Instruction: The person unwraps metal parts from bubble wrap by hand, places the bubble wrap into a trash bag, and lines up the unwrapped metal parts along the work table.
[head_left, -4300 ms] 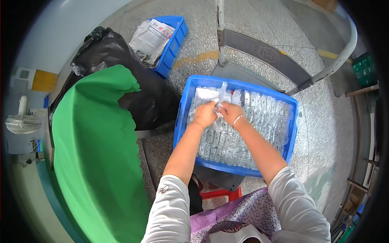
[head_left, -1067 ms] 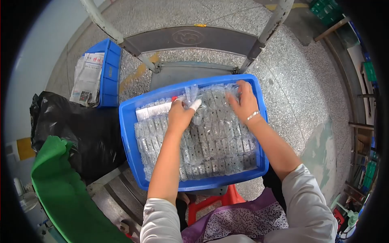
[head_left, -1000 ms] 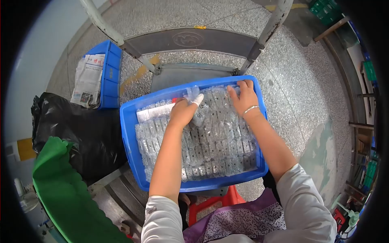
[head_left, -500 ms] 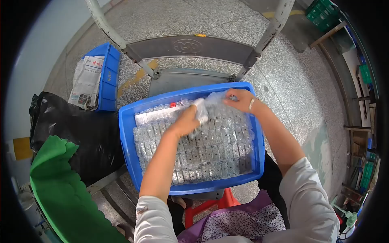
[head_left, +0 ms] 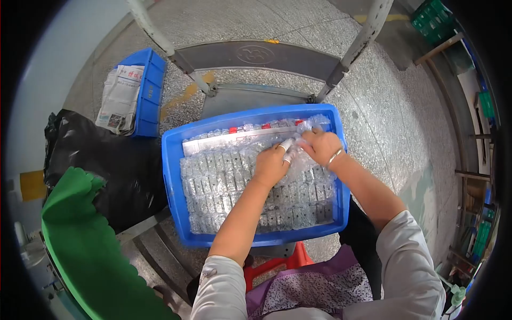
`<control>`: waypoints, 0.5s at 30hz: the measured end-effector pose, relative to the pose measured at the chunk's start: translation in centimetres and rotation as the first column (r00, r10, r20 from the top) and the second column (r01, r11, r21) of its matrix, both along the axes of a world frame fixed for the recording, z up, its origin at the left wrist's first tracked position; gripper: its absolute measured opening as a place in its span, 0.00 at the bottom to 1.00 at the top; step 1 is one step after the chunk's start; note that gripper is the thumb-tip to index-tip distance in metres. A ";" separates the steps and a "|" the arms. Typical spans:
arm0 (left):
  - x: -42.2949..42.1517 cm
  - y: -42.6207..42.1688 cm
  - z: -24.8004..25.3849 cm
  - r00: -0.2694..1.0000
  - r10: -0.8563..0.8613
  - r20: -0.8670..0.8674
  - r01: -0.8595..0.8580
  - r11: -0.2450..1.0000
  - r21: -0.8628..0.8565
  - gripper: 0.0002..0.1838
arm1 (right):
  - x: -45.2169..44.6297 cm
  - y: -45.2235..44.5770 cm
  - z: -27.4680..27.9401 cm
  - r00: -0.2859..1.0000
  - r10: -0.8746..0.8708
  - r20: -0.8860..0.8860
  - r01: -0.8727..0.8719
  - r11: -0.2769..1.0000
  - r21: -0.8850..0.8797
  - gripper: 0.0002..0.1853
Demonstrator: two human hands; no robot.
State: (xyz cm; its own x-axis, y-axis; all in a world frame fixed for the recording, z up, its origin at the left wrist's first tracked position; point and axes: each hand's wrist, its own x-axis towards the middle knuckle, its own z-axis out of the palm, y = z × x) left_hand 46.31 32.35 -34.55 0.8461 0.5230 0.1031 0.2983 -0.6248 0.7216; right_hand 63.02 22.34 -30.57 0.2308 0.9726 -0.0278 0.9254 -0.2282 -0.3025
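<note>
A large blue bin (head_left: 173, 186) holds rows of small metal-looking parts (head_left: 224, 176) wrapped in clear plastic. Along its far side lies a white strip (head_left: 213, 143), with red bits beyond it. My left hand (head_left: 273, 162), with white wraps on its fingertips, pinches clear plastic film (head_left: 304, 128) over the parts. My right hand (head_left: 321, 146), a bracelet at its wrist, grips the same film near the bin's far right corner. The two hands are close together.
Behind the bin stands a trolley with a metal frame (head_left: 256, 55). A smaller blue crate (head_left: 151, 90) with newspapers (head_left: 121, 98) is at the back left. A black plastic bag (head_left: 128, 176) and green cloth (head_left: 90, 240) lie left. A red stool (head_left: 277, 265) is below, shelving (head_left: 472, 176) at the right.
My left hand has moved right, towards my right hand. The film has shifted to the bin's far right, and more of the white strip and another red bit now show.
</note>
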 end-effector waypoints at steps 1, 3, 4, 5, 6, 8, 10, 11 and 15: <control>-0.1 0.0 -0.7 0.996 0.013 0.083 -0.012 1.000 -0.008 0.18 | -0.3 -0.5 -0.4 1.000 0.002 0.001 -0.002 1.000 0.024 0.14; -0.1 -0.4 -0.6 0.994 0.036 0.099 -0.036 0.999 0.000 0.15 | -1.1 -0.9 -0.3 0.999 0.029 0.035 -0.032 0.995 0.093 0.11; -0.3 -0.7 -0.4 0.992 0.052 0.115 -0.053 0.999 0.004 0.12 | -1.6 -1.1 -0.2 0.999 0.028 0.030 -0.032 0.992 0.120 0.10; -0.8 -0.7 0.4 0.991 0.068 0.113 -0.070 0.997 0.015 0.12 | -2.1 -0.9 0.3 0.999 0.041 0.022 -0.044 0.987 0.155 0.10; -1.4 -0.9 1.4 0.985 0.094 0.144 -0.095 0.996 -0.004 0.11 | -2.6 -0.6 0.9 0.998 0.058 0.019 -0.061 0.984 0.166 0.10; -2.5 -1.0 3.4 0.976 0.135 0.173 -0.135 0.991 -0.011 0.11 | -3.7 -0.1 2.1 0.997 0.068 0.036 -0.074 0.977 0.200 0.09; -3.1 -0.5 4.9 0.972 0.159 0.174 -0.155 0.987 -0.034 0.13 | -3.9 0.6 3.5 0.995 0.099 0.023 -0.102 0.968 0.228 0.08; -3.6 -0.4 6.1 0.963 0.184 0.196 -0.176 0.983 -0.055 0.12 | -4.3 0.9 4.6 0.995 0.102 0.013 -0.103 0.964 0.244 0.08; -3.5 0.3 10.3 0.934 0.193 0.302 -0.189 0.981 -0.043 0.08 | -3.3 2.3 7.6 0.981 0.181 0.066 -0.193 0.926 0.325 0.08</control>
State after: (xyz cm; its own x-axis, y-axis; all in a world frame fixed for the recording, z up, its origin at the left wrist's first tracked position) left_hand 42.82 32.61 -24.23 0.6597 0.6745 0.3314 0.1765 -0.5677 0.8041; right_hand 59.75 24.63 -23.01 0.0391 0.9514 0.3055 0.9528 0.0566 -0.2982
